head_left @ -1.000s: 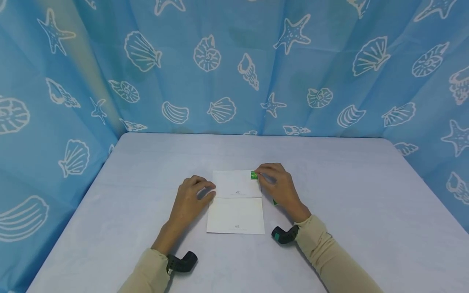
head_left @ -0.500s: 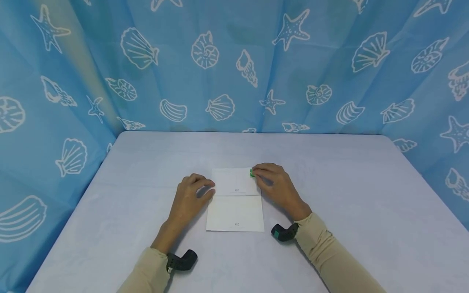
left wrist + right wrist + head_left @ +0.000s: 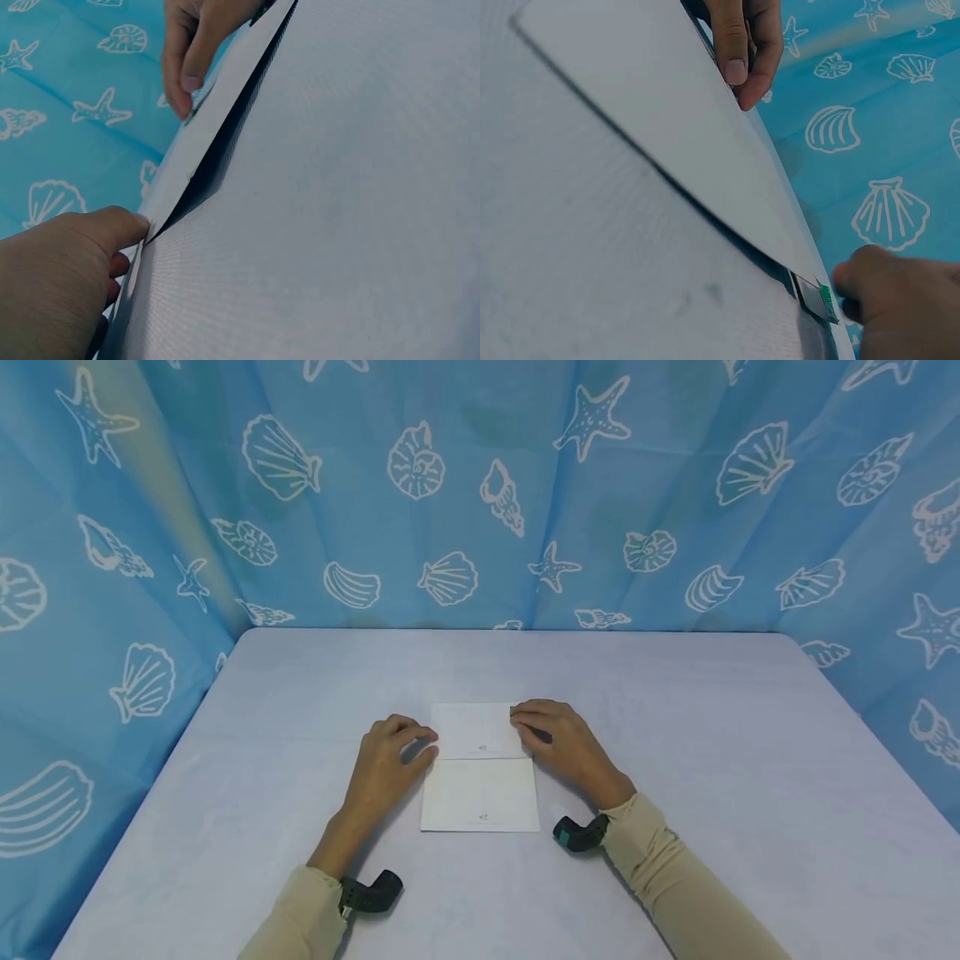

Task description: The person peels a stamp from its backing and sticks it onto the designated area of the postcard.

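Two white cards lie one beyond the other in the head view, the far card (image 3: 468, 727) and the near card (image 3: 480, 793), each with a small grey mark near its lower edge. My left hand (image 3: 390, 760) grips the left edge of the far card close to the seam, thumb and fingertips at the edge. A small green stamp-like sticker (image 3: 827, 300) sits at the far card's upper right corner. Over it are the bent fingers of my right hand (image 3: 566, 743), thumb and forefinger close together, hiding most of it in the head view.
A white cloth covers the table (image 3: 675, 718). Behind and at the sides hangs a blue curtain (image 3: 450, 485) with white shells and starfish. Black wrist cameras stick out inward from the left wrist (image 3: 373, 893) and right wrist (image 3: 581, 835), near the tabletop.
My right fingertips have moved slightly left and flattened over the green sticker, covering nearly all of it. A green patch beside the right wrist is out of sight. My left hand stays at the edge.
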Demonstrator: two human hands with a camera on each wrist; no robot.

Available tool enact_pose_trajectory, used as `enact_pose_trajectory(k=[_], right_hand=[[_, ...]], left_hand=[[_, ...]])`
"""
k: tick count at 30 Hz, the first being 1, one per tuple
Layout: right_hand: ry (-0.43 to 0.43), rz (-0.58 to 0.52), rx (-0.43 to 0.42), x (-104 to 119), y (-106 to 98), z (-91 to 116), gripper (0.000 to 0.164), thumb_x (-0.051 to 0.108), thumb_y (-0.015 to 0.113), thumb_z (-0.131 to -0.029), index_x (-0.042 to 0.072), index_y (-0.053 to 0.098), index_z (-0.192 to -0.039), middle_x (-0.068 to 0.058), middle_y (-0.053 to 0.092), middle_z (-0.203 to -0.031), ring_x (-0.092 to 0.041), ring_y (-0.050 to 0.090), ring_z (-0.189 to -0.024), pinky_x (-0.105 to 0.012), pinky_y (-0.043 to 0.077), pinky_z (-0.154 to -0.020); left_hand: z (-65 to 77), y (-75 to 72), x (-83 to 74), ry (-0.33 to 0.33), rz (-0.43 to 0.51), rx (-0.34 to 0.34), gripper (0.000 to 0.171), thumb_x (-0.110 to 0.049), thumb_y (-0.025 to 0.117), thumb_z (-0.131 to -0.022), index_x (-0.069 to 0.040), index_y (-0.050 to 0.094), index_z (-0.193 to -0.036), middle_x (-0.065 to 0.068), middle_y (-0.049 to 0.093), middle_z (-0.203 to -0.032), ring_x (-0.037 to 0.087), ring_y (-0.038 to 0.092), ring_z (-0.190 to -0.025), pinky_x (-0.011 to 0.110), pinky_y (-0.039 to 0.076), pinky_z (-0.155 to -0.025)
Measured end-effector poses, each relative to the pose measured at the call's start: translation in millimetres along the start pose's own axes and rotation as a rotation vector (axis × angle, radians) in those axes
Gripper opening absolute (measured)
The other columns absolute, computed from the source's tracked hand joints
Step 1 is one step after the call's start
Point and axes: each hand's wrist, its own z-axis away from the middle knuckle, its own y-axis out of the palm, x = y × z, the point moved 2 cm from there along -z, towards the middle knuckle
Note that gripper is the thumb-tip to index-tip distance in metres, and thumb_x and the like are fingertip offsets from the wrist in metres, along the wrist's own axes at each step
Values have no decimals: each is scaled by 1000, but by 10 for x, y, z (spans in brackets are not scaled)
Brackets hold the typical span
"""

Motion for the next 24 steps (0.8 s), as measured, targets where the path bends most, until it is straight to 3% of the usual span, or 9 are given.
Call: enact_pose_trajectory(k=[7, 18, 24], right_hand=[[-53, -7, -120, 26, -19, -19, 22, 0, 71, -90, 0, 75, -111, -9, 69, -118, -26, 62, -114, -42, 50, -93], [-3, 11, 10, 13, 2, 7, 21, 6, 73, -91, 2, 75, -112, -9, 70, -117, -25, 63, -114, -40, 50, -97], [-17, 18, -47, 26, -12, 9, 20, 4, 72, -91, 1, 76, -110, -8, 69, -116, -25, 62, -114, -41, 51, -95]], left_hand=[[14, 5, 9, -2, 1, -6, 14, -16, 80, -87, -14, 77, -101, 4, 64, -106, 28, 55, -106, 49, 42, -95], [2, -7, -6, -1, -2, -1, 15, -16, 80, -87, -13, 77, -102, 5, 64, -106, 28, 55, -104, 48, 43, -93], [-3, 0, 2, -8, -7, 5, 14, -18, 79, -88, -14, 77, -101, 4, 64, -107, 28, 56, -104, 46, 43, -93]])
